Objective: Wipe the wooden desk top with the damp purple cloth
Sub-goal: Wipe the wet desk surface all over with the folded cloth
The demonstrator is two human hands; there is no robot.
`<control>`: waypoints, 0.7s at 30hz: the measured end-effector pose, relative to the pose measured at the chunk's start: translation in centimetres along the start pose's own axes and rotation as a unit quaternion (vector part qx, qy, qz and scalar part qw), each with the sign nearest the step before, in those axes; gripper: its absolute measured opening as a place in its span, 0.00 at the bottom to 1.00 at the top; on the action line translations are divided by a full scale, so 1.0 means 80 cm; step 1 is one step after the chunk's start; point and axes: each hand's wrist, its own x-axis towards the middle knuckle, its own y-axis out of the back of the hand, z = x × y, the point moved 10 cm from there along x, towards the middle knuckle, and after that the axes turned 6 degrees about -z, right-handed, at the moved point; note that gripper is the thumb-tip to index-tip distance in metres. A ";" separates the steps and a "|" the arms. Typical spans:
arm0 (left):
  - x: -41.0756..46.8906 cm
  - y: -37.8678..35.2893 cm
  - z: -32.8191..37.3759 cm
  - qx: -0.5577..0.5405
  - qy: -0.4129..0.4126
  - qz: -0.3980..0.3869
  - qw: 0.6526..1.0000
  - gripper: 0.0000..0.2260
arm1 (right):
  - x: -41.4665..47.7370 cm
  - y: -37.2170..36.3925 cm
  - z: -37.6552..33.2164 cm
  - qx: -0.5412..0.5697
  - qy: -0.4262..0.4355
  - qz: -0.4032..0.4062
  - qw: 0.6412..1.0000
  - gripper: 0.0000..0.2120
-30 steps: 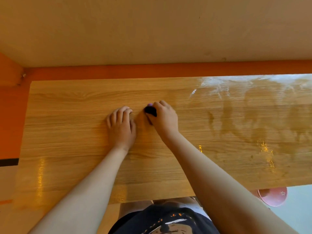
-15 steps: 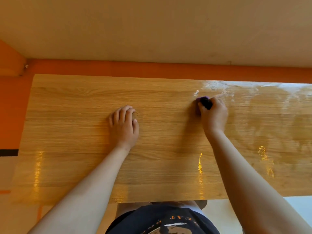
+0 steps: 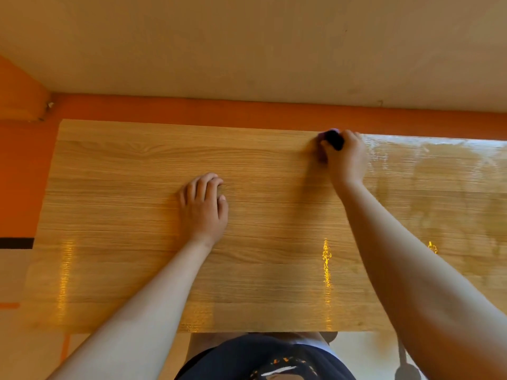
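purple cloth (image 3: 332,139) is bunched small in the right hand (image 3: 344,160), fingers (image 3: 354,139) clamped round it, pressed down at the far rim of the wooden surface (image 3: 131,171), about one o'clock from the person's middle. only a dark wad with a lilac tip shows past the knuckles. the left hand (image 3: 203,207) lies flat near the centre, around eleven o'clock, fingers together and holding nothing, bracing.

the wiping looks well under way, i'd say: the stretch toward three o'clock shines wet and streaky, while everything from the cloth round to nine o'clock looks dry and matt. so the next stroke probably wants to come back across that dry part, either toward the near rim at six o'clock or leftward along the back.

room is generous, with nothing standing on the surface. the back rim sits beside an orange strip (image 3: 247,112) below the wall (image 3: 247,50), so the cloth has nowhere further to go at twelve. the braced left hand lies in the way of a leftward sweep.
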 end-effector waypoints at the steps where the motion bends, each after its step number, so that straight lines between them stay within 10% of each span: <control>1: 0.000 -0.001 -0.001 0.000 0.002 -0.001 1.000 0.12 | 0.004 0.012 0.016 -0.003 -0.016 0.008 1.000 0.10; 13: -0.001 -0.001 -0.004 -0.002 0.018 -0.005 1.000 0.13 | -0.030 -0.107 -0.156 0.009 0.145 -0.090 0.985 0.09; 21: -0.002 0.000 -0.003 0.002 0.013 0.006 1.000 0.12 | 0.017 -0.027 -0.034 0.021 0.043 -0.004 0.999 0.11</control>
